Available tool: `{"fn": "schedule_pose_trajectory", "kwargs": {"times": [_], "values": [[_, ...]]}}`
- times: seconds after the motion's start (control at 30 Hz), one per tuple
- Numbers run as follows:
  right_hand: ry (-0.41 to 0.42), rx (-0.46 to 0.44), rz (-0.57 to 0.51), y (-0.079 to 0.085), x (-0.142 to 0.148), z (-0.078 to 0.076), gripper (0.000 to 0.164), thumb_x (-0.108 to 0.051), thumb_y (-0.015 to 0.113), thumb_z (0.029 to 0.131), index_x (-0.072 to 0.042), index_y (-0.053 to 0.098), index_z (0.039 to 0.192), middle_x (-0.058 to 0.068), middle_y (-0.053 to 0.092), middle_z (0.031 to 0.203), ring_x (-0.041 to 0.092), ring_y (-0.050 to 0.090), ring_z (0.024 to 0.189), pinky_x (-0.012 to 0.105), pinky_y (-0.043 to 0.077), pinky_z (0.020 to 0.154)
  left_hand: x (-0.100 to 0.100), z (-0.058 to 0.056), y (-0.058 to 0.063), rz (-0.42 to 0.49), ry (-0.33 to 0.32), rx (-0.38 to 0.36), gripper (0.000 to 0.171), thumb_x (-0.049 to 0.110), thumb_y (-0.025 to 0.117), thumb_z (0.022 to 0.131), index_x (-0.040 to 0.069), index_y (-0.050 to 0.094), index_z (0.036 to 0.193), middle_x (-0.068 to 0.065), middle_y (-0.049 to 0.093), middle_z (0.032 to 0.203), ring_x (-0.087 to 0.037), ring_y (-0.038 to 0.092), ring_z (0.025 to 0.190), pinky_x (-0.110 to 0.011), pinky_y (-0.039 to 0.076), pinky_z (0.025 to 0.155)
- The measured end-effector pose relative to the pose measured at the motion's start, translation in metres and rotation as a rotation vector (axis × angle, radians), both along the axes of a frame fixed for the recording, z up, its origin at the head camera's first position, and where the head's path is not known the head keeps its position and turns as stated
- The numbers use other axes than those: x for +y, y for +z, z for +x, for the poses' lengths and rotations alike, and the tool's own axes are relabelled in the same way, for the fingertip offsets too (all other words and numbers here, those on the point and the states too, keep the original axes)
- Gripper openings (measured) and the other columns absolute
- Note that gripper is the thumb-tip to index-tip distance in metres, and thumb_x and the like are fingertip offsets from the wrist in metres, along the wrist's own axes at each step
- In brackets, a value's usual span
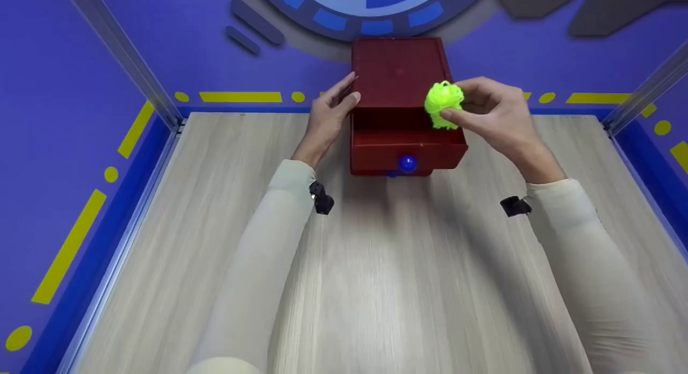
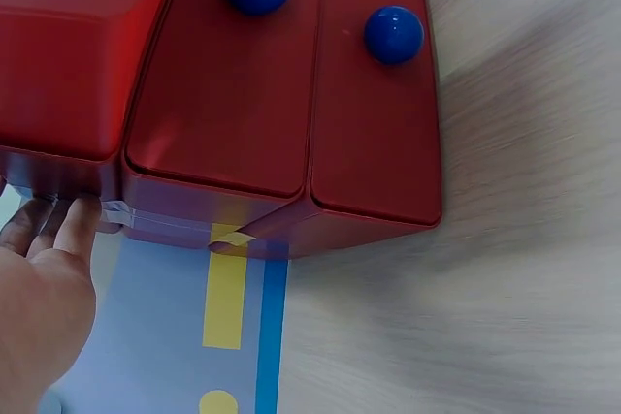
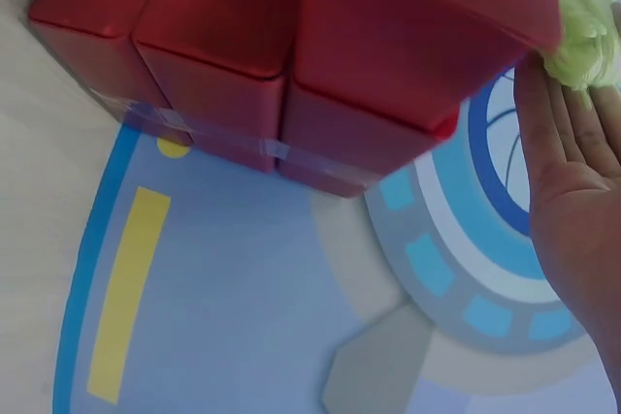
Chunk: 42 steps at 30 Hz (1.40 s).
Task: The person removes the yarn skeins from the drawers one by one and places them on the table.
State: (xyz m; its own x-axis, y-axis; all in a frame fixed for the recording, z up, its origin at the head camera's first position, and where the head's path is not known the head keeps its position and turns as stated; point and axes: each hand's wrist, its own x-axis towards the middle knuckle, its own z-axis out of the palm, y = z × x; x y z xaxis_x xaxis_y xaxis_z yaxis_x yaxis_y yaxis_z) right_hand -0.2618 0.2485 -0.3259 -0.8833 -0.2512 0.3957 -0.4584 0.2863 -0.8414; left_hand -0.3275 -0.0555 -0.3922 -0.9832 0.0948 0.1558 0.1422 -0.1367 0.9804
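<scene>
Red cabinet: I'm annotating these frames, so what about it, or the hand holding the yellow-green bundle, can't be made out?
Head: rear inside of the top drawer, covered by the red cabinet.
Head: how far the fingers of the right hand reach, hidden by the yellow-green bundle.
Left wrist: the top drawer's blue knob, outside the picture's edge.

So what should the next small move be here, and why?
Probably shift the yellow-green bundle slightly left and lower it into the top drawer: the right fingers pinch it near the drawer's right end, the drawer stands pulled out, and the left fingers rest against the side of the red cabinet, perhaps steadying it.
</scene>
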Motion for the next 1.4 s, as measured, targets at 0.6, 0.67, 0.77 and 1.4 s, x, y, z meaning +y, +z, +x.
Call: {"fn": "schedule_pose_trajectory", "kwargs": {"times": [0.6, 0.67, 0.77, 1.4], "values": [[-0.234, 0.004, -0.099, -0.009, 0.038, -0.005, 0.037, -0.005, 0.087, 0.089, -0.003, 0.077, 0.124, 0.006, 0.077, 0.117, 0.016, 0.073, 0.107, 0.021, 0.056, 0.093, 0.000, -0.001, -0.002, -0.009, 0.013, -0.003, 0.048, 0.020, 0.070, 0.106, 0.017, 0.061, 0.153, 0.001, 0.051, 0.160, -0.003, 0.046, 0.143, -0.018, 0.042, 0.109], [-0.258, -0.017, -0.100, -0.014, 0.042, -0.007, 0.037, -0.007, 0.088, 0.089, -0.003, 0.077, 0.124, 0.005, 0.077, 0.117, 0.016, 0.073, 0.106, 0.020, 0.057, 0.091, 0.000, -0.001, -0.002, -0.018, 0.015, -0.004, 0.048, 0.020, 0.070, 0.106, 0.018, 0.060, 0.153, 0.001, 0.050, 0.161, -0.002, 0.045, 0.143, -0.017, 0.042, 0.109], [-0.296, -0.038, -0.078, -0.023, 0.048, -0.009, 0.037, -0.011, 0.088, 0.090, -0.004, 0.076, 0.125, 0.003, 0.077, 0.117, 0.015, 0.073, 0.105, 0.019, 0.057, 0.089, 0.000, -0.001, -0.002, -0.005, 0.013, -0.010, 0.048, 0.020, 0.070, 0.106, 0.017, 0.060, 0.153, 0.001, 0.050, 0.161, -0.002, 0.045, 0.144, -0.018, 0.042, 0.109], [-0.442, -0.212, 0.096, -0.089, 0.075, -0.023, 0.052, -0.035, 0.086, 0.093, -0.004, 0.070, 0.131, 0.001, 0.073, 0.121, 0.008, 0.067, 0.104, 0.016, 0.054, 0.086, 0.000, -0.002, -0.002, -0.035, 0.017, -0.003, 0.050, 0.022, 0.071, 0.105, 0.018, 0.059, 0.154, 0.003, 0.051, 0.160, -0.001, 0.044, 0.144, -0.017, 0.042, 0.109]]}}
